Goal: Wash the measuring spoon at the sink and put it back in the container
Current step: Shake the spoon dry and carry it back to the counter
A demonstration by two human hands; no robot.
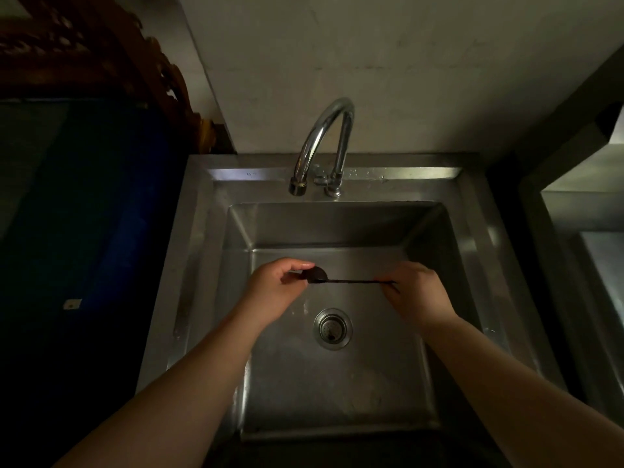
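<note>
Measuring spoon (337,279), dark and slim with a small round bowl and a long thin handle, is lying level in the air over the middle of the sink basin, held at both ends. Its colour is hard to judge in the dim light; it is reading as black or very dark brown. Both forearms are reaching in from the near edge of the frame, angling inward over the basin. The left hand (277,287) is pinching the bowl end between thumb and fingertips, palm turned inward. The right hand (417,292) is gripping the tip of the handle, fingers curled under. Below the spoon, the drain strainer (332,328) is sitting in the basin floor, with bare steel all around it. The steel sink (202,265) is showing a broad flat rim on every side. Farther back, the curved chrome faucet (326,143) is arching from the rear ledge, its spout ending above the back of the basin, well apart from the spoon.
</note>
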